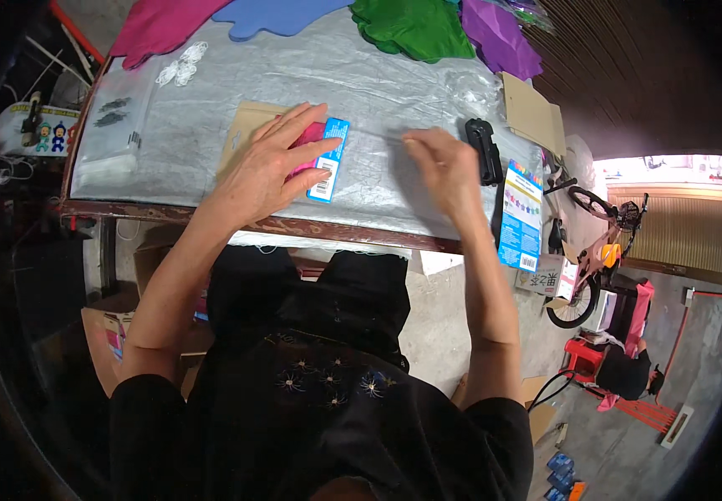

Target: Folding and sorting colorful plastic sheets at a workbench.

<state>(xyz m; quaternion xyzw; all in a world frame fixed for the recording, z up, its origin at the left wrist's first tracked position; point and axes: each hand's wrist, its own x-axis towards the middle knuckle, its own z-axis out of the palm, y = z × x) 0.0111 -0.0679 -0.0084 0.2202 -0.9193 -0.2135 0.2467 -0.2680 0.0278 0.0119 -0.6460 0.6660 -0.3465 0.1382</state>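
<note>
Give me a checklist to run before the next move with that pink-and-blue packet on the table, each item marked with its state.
1. Left hand flat on the pink-and-blue packet: ok.
2. Packet lies fully on the table, away from its front edge: ok.
3. Right hand holds something: cannot tell, its fingers are curled and blurred.
4. Black tool lies beside the right hand, on the table: ok.
5. Brown card sheet sits under the left hand: ok.
6. Blue printed card fully on the table: not ok, it hangs over the edge.

Person in a dark top

Black short-sleeved fabric top [328, 392] with small embroidered starburst motifs; bare forearms, left hand [273, 163], right hand [444, 171].
</note>
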